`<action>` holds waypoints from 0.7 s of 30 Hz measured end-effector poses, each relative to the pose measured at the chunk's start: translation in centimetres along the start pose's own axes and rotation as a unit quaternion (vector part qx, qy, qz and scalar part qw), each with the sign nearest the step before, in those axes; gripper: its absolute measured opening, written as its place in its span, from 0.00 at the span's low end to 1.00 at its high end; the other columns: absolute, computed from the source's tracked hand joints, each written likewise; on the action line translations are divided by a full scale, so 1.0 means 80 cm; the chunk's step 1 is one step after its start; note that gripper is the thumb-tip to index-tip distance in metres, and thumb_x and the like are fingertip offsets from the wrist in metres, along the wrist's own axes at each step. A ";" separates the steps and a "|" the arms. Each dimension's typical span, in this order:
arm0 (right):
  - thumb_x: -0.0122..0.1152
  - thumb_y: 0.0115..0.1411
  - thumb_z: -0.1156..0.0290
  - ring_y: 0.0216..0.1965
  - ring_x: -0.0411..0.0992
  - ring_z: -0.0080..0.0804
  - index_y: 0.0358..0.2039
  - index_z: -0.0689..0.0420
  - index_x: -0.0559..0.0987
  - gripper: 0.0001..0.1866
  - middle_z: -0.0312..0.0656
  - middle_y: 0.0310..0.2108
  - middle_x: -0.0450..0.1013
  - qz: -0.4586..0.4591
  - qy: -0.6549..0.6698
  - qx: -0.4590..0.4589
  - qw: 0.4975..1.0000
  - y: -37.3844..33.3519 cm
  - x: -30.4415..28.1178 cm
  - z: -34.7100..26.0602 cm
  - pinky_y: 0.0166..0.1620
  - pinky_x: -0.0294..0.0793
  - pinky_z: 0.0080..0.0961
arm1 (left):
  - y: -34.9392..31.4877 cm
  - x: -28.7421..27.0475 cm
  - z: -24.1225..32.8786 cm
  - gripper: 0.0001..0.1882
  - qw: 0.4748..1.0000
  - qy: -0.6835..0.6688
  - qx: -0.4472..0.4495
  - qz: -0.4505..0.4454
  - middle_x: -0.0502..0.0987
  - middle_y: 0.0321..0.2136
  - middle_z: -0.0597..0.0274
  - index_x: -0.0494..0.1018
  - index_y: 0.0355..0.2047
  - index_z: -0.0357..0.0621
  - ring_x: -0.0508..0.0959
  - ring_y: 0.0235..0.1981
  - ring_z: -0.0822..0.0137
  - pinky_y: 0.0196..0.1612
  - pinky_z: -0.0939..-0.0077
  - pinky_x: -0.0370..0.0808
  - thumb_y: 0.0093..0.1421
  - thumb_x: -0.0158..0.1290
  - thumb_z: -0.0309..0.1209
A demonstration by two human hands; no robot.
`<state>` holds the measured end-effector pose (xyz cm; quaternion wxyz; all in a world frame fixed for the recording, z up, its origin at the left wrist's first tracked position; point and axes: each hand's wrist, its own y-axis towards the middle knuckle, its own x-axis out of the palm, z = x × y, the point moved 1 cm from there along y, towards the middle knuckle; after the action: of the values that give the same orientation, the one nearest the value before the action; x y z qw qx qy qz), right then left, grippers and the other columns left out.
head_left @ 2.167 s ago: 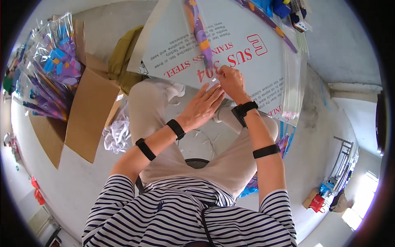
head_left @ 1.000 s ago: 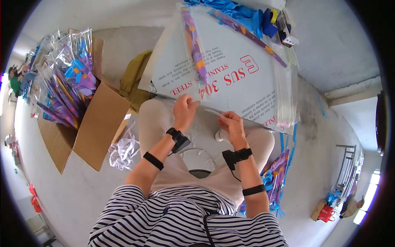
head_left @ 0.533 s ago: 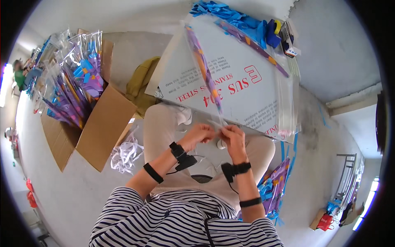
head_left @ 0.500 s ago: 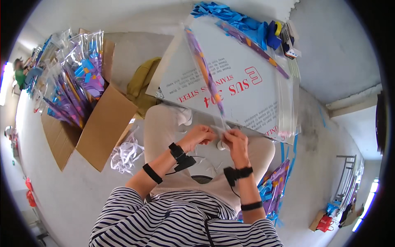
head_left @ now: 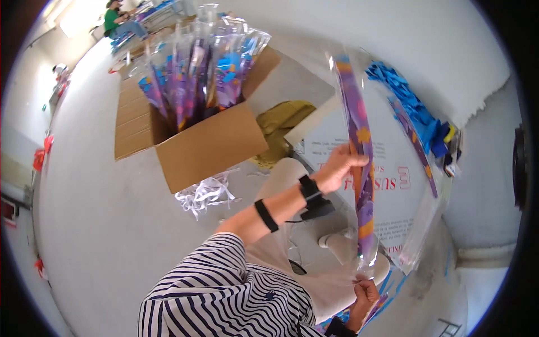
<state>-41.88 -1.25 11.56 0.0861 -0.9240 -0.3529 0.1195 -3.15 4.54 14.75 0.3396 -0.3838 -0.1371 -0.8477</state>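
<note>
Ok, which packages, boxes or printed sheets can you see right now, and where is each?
Clear sleeve: long, narrow, purple and orange inside, gripped by left hand at mid-length and right hand at its lower end.
Cardboard box: brown, open, on floor upper left, full of purple-blue wrapped packs.
Printed sheet: white with red print, behind the sleeve.

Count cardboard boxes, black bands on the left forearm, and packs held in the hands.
Open brown cardboard box: 1
Black forearm bands: 2
Long purple clear-wrapped pack, in left hand and right hand: 1
Total: 4
</note>
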 end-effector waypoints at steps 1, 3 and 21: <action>0.59 0.53 0.85 0.40 0.74 0.30 0.31 0.63 0.78 0.05 0.44 0.39 0.78 -0.012 0.038 -0.016 0.999 0.010 0.008 -0.005 0.51 0.71 0.27 | -0.011 -0.010 0.053 0.16 0.995 0.023 0.093 -0.016 0.82 0.43 0.64 0.77 0.47 0.40 0.81 0.43 0.71 0.50 0.72 0.77 0.57 0.59 0.20; 0.59 0.54 0.84 0.38 0.74 0.29 0.33 0.63 0.78 0.05 0.44 0.39 0.78 -0.029 0.089 -0.040 0.995 0.027 0.019 -0.017 0.50 0.72 0.26 | -0.064 -0.023 0.190 0.13 0.937 0.264 0.210 0.089 0.82 0.35 0.65 0.79 0.42 0.41 0.81 0.35 0.72 0.44 0.75 0.77 0.56 0.60 0.20; 0.60 0.57 0.78 0.34 0.74 0.20 0.30 0.64 0.81 0.04 0.38 0.31 0.79 -0.067 -0.102 0.018 0.992 0.058 0.096 -0.088 0.40 0.72 0.17 | -0.294 -0.583 0.414 0.19 0.445 0.558 0.218 0.665 0.85 0.36 0.56 0.82 0.43 0.47 0.83 0.36 0.54 0.42 0.57 0.77 0.58 0.57 0.45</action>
<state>-31.41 -0.01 15.93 0.0745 -0.8793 -0.4191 0.2135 21.45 60.03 2.87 0.8752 0.2851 0.1993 -0.3361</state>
